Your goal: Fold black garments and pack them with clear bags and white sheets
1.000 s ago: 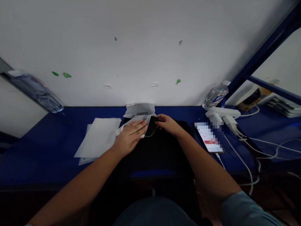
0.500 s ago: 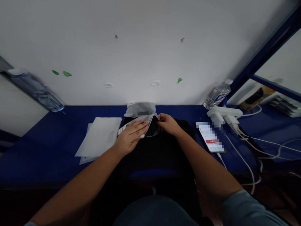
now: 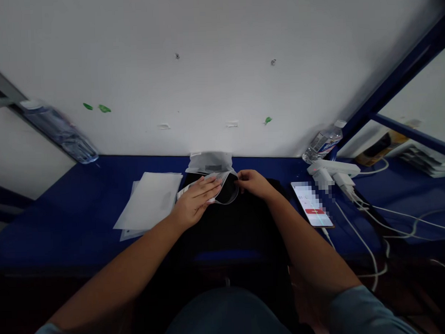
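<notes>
A translucent whitish plastic bag (image 3: pixel 210 178) lies over black cloth (image 3: pixel 228 230), its mouth spread into a round gap facing right. My left hand (image 3: pixel 195 200) rests flat on the bag with its fingers stretched out. At the right rim of the mouth, my right hand (image 3: pixel 252 182) has its fingers curled and pinching the bag's edge. The black inside the gap could be cloth or something in the bag; I cannot tell. Behind it, another clear bag (image 3: pixel 209 161) with a grey label leans near the wall.
Flat translucent bags (image 3: pixel 150 198) are stacked to the left on the blue table (image 3: pixel 71 216). On the right are a charging phone (image 3: pixel 309 203), a white power strip (image 3: pixel 334 168) with trailing cables and a plastic bottle (image 3: pixel 324 141). A large bottle (image 3: pixel 60 131) stands far left.
The bag's mouth gapes a little wider and rounder. My right hand has shifted slightly right along with the rim, while my left hand stays flat on the bag. The whole view has shifted slightly.
</notes>
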`<state>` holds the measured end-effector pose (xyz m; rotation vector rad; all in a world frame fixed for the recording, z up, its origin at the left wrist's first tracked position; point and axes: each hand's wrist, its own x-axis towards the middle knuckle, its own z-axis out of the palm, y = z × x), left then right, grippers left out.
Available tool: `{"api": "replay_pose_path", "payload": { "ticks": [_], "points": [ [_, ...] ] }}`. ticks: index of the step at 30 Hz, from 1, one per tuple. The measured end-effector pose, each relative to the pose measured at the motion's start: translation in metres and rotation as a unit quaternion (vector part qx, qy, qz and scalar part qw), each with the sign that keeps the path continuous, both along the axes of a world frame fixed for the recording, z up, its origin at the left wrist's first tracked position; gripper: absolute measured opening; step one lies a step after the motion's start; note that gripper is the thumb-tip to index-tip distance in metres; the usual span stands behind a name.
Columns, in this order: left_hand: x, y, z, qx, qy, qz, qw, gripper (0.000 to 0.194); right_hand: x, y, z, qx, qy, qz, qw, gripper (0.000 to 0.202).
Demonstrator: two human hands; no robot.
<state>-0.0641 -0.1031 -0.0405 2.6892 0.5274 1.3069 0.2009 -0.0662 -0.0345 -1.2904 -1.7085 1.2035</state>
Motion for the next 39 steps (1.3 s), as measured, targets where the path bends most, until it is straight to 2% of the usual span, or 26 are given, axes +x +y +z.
{"api": "replay_pose_path", "payload": {
  "ticks": [3, 5, 9, 12, 15, 17, 20, 22, 24, 26, 28, 30, 32, 34, 37, 39],
  "points": [
    [0.001, -0.001, 0.000, 0.004, 0.004, -0.003, 1.000, 0.049, -0.008, -0.002, -0.001, 0.000, -0.015, -0.050, 0.999, 0.013],
    [0.002, -0.001, 0.000, 0.009, 0.008, -0.009, 1.000, 0.050, -0.011, -0.001, -0.003, 0.029, -0.051, -0.067, 0.996, 0.015],
    [0.004, -0.003, 0.002, 0.011, 0.028, -0.016, 0.999, 0.052, -0.013, 0.002, -0.009, 0.116, -0.114, -0.071, 0.984, 0.010],
    [0.005, -0.004, 0.002, 0.014, 0.038, -0.010, 0.999, 0.053, -0.014, 0.002, -0.011, 0.129, -0.139, -0.072, 0.979, 0.009],
    [0.006, -0.003, 0.002, 0.021, 0.044, 0.002, 0.999, 0.054, -0.011, -0.002, -0.006, 0.140, -0.185, -0.078, 0.969, 0.014],
    [0.006, -0.003, 0.001, 0.023, 0.037, 0.012, 0.999, 0.054, -0.006, -0.007, 0.001, 0.185, -0.208, -0.078, 0.957, 0.016],
    [0.006, -0.001, 0.000, 0.021, 0.021, 0.021, 0.999, 0.052, 0.004, -0.016, 0.014, 0.291, -0.196, -0.041, 0.935, 0.025],
    [0.005, 0.000, -0.001, 0.022, 0.015, 0.019, 0.999, 0.051, 0.005, -0.022, 0.021, 0.327, -0.171, 0.024, 0.929, 0.029],
    [0.006, 0.000, -0.001, 0.024, 0.015, 0.011, 1.000, 0.051, 0.000, -0.025, 0.023, 0.350, -0.145, 0.059, 0.924, 0.033],
    [0.006, 0.001, -0.001, 0.026, 0.019, 0.004, 0.999, 0.051, -0.009, -0.026, 0.019, 0.379, -0.124, 0.039, 0.916, 0.045],
    [0.006, 0.001, -0.001, 0.028, 0.023, 0.001, 0.999, 0.050, -0.019, -0.024, 0.013, 0.398, -0.116, 0.007, 0.910, 0.068],
    [0.007, 0.000, 0.000, 0.030, 0.034, -0.001, 0.999, 0.050, -0.027, -0.019, 0.007, 0.397, -0.123, 0.019, 0.909, 0.081],
    [0.007, 0.000, 0.000, 0.033, 0.050, -0.004, 0.998, 0.050, -0.031, -0.015, 0.003, 0.386, -0.128, 0.055, 0.912, 0.073],
    [0.008, -0.001, -0.001, 0.033, 0.058, -0.003, 0.998, 0.049, -0.034, -0.013, -0.001, 0.377, -0.116, 0.064, 0.916, 0.063],
    [0.009, -0.002, 0.000, 0.029, 0.047, 0.005, 0.998, 0.048, -0.034, -0.017, -0.002, 0.372, -0.104, 0.025, 0.922, 0.065],
    [0.009, -0.002, 0.000, 0.023, 0.028, 0.014, 0.999, 0.047, -0.031, -0.023, 0.001, 0.391, -0.112, 0.004, 0.914, 0.070]
  ]
}}
